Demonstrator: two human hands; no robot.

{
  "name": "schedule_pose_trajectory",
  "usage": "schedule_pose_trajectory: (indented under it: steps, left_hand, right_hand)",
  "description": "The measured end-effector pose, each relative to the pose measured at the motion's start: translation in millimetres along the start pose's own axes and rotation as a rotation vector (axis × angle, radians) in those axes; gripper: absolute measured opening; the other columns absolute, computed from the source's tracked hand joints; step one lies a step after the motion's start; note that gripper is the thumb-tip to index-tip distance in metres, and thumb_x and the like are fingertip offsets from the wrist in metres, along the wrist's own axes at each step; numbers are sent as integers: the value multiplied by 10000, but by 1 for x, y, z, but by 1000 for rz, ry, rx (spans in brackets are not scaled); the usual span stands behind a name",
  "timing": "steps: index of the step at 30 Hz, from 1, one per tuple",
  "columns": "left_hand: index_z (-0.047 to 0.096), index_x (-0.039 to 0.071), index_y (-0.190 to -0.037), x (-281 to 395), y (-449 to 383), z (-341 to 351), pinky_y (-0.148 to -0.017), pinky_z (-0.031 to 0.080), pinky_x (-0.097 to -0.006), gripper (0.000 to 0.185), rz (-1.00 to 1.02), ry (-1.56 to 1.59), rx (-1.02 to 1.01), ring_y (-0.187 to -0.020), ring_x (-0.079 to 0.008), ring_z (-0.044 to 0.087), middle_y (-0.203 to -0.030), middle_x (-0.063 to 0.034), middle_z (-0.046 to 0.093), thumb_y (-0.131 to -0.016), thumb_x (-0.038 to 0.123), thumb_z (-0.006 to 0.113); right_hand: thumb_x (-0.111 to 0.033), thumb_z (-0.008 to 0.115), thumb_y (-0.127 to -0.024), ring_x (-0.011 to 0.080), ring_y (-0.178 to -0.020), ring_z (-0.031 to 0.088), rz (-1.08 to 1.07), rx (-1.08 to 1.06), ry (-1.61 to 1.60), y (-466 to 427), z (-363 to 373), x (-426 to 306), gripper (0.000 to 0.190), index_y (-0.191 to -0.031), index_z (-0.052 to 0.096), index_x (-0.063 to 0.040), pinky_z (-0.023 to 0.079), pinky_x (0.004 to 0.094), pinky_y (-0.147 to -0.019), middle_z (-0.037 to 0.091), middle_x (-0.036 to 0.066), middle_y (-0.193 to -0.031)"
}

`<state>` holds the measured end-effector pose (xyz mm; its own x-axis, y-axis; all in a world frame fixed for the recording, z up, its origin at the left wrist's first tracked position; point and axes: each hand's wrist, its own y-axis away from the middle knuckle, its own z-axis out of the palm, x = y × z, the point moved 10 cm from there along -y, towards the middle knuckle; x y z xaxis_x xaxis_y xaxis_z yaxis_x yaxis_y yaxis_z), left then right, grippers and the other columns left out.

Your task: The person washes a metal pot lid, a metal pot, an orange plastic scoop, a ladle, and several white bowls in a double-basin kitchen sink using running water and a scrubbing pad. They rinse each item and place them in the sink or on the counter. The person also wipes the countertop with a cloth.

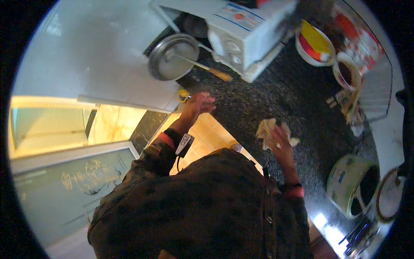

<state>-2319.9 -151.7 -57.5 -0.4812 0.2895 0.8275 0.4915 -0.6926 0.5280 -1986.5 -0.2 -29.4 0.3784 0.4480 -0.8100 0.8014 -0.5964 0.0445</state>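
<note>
My right hand (280, 140) presses on a crumpled cream cloth (266, 129), its fingers over the folds, on the dark speckled stone countertop (239, 100). My left hand (201, 103) is over the counter's front edge with its fingers loosely bent, and nothing shows in it. Just beside that wrist is a small yellow item (183, 95), too blurred to name. Beyond the left hand, a steel pot (155, 66) holds pale contents, and a ladle's wooden handle (220, 74) juts out of it over the counter.
A white appliance with knobs (231, 48) stands at the back. To the right are a white bowl (300, 53) with yellow and red packets, a round container (338, 73) and plastic packaging (365, 48). A pale green pot (339, 184) and a round lid (389, 196) are nearer.
</note>
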Motion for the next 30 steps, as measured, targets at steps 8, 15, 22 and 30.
schedule_pose_trajectory:
  steps: [8,15,22,30]
  left_hand:
    - [403,-30,-1264,50,-65,-84,-1035,447,-514,449,280,894,203,-1189,-390,497,-1275,-228,479,-931,225,565]
    - [417,-105,-1264,39,-113,-120,-1064,434,-451,425,313,730,215,-1206,-326,493,-1334,-200,488,-909,101,528]
    - [481,-118,-1228,29,-138,-161,-1055,447,-403,358,344,-318,338,-1209,-330,505,-1306,-200,523,-940,94,489]
    - [547,-84,-1062,-11,-116,-201,-858,509,-411,264,182,694,283,-1027,-349,594,-1077,-221,607,-930,142,511]
  right_hand:
    - [-140,465,-975,237,-963,657,562,81,-178,135,-42,85,270,-1162,629,-34,509,346,-863,682,129,-1062]
    - [-170,469,-981,193,-878,675,631,-87,-131,161,-36,91,288,-1168,624,-16,524,315,-776,687,122,-1028]
    - [-182,503,-970,186,-862,677,461,-104,-43,87,-62,36,274,-1180,634,-64,527,326,-766,686,103,-1063]
    - [-218,496,-957,188,-873,673,310,-138,10,38,-66,7,311,-1133,647,-12,518,323,-789,694,110,-1045]
